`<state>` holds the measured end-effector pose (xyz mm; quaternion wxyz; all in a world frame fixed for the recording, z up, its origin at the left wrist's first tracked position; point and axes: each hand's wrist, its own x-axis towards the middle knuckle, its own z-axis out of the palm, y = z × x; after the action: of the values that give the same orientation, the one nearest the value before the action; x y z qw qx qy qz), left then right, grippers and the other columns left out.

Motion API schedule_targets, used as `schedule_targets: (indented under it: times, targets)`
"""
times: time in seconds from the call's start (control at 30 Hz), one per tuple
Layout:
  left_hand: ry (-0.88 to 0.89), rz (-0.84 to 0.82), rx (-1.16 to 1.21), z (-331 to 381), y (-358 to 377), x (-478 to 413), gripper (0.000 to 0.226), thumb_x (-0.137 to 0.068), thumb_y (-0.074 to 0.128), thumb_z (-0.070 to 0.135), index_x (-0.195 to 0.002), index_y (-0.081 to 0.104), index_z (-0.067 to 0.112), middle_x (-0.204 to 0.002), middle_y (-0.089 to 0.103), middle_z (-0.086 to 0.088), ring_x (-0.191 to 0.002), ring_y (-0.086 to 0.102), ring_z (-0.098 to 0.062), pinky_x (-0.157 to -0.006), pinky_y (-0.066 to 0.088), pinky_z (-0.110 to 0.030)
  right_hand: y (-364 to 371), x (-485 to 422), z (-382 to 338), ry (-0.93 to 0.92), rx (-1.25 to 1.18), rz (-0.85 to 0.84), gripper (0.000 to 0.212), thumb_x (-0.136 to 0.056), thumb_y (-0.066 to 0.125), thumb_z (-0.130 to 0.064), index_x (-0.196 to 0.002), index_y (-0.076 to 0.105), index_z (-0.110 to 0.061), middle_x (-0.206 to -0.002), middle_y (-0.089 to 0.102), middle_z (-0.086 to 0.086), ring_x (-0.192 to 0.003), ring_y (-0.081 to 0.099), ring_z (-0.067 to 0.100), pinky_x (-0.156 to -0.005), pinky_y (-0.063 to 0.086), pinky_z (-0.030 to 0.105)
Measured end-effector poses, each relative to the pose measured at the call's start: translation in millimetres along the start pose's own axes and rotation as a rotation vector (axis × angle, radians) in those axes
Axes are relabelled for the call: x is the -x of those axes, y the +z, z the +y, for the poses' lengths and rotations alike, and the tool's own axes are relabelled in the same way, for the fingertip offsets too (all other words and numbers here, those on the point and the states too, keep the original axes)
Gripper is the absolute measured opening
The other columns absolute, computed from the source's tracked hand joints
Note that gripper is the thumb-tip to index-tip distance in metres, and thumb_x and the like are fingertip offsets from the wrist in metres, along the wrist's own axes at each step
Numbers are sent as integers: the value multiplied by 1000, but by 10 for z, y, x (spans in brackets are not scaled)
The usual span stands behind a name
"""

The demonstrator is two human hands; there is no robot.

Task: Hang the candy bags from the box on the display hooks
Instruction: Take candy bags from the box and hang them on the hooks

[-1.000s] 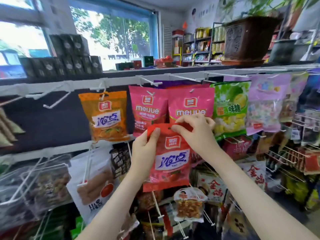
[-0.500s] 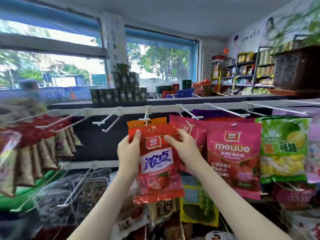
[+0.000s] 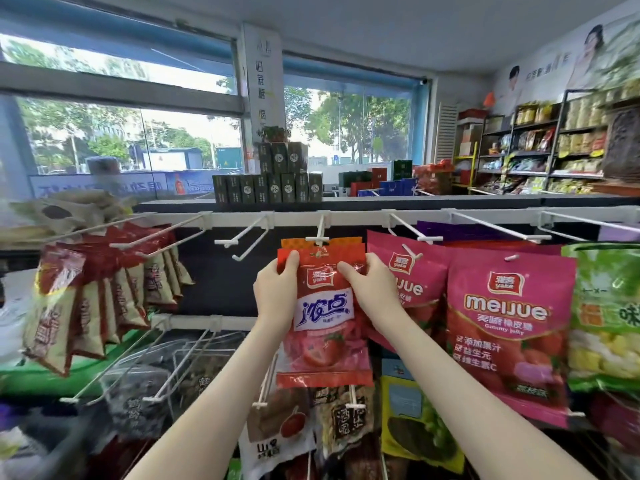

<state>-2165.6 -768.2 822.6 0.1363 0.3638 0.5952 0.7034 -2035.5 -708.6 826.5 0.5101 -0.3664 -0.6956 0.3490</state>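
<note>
A red candy bag [image 3: 323,317] with a strawberry picture hangs upright in front of me. My left hand [image 3: 277,292] pinches its top left corner and my right hand [image 3: 372,289] pinches its top right edge. The bag's hang hole sits just under the tip of a white display hook [image 3: 320,233] on the top rail. An orange bag [image 3: 294,243] hangs on that hook behind the red one, with only its top strip showing. The box is not in view.
An empty white hook [image 3: 242,240] sticks out left of my hands. Pink gummy bags [image 3: 505,327] and a green bag [image 3: 606,317] hang to the right, brown-and-red bags [image 3: 104,292] to the left. More hooks and snack bags [image 3: 346,417] fill the rail below.
Both hands have lifted the red bag up and to the left, from below the pink bags to the hook with the orange bag. The view has risen with them.
</note>
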Motion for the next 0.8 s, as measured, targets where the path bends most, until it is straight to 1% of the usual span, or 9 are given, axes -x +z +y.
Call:
schedule_targets:
  times: [0.07,0.13,0.23,0.4,0.47,0.53,0.6,0.7,0.8]
  targets:
    - [38,7,-111,-7,6,-93,39,-95,51,45,-84,67,11,-79,70,-1,-77,66,-16,-63,50,-27,57,-81,28,20,35,27,19,-90,62,-29,-100,57,-13,-86,61,-8,-78,58,5,-56,39,9]
    - [80,12,-214,-14,13,-194,38,-95,50,45,-87,65,11,-80,66,3,-76,61,-11,-58,40,-22,110,-150,57,33,84,59,20,-91,61,-30,-98,55,-12,-81,57,-11,-73,56,3,-52,35,8]
    - [110,14,-343,-33,44,-340,36,-95,49,45,-84,61,13,-75,61,6,-76,57,-14,-62,35,-28,165,-248,76,45,134,88,23,-91,60,-30,-99,53,-10,-80,55,-9,-75,57,11,-60,42,23]
    - [103,3,-518,-90,89,-491,37,-96,47,48,-93,58,13,-85,60,2,-81,58,-19,-62,37,-30,192,-359,82,74,228,99,25,-93,58,-33,-96,50,-9,-80,55,-5,-73,57,14,-59,41,27]
    - [126,4,-558,-108,111,-502,34,-95,49,44,-103,54,11,-99,61,-4,-92,60,-24,-69,44,-34,226,-390,105,90,251,111,31,-92,56,-37,-103,51,-8,-90,61,1,-83,61,21,-65,45,30]
    - [184,36,-590,-144,144,-452,42,-94,55,34,-124,45,7,-122,52,-11,-110,54,-29,-82,47,-39,276,-395,140,100,254,125,37,-92,55,-39,-110,49,-8,-99,63,4,-90,63,24,-70,50,34]
    - [334,105,-652,-233,190,-323,60,-88,63,21,-136,33,2,-137,39,-18,-123,42,-33,-96,42,-42,319,-350,175,83,240,148,38,-92,56,-36,-115,46,-8,-106,61,6,-98,61,25,-79,53,39]
    - [654,178,-716,-424,297,-45,66,-74,68,7,-132,36,-1,-138,39,-26,-123,38,-37,-101,39,-49,321,-152,232,13,247,171,48,-91,58,-28,-131,38,-10,-125,52,6,-116,50,21,-95,46,36]
    - [871,34,-713,-635,428,281,54,-80,68,6,-128,45,0,-138,43,-26,-124,43,-35,-101,40,-46,221,216,304,-90,282,125,51,-94,53,-22,-141,34,-13,-139,43,3,-130,38,15,-110,33,29]
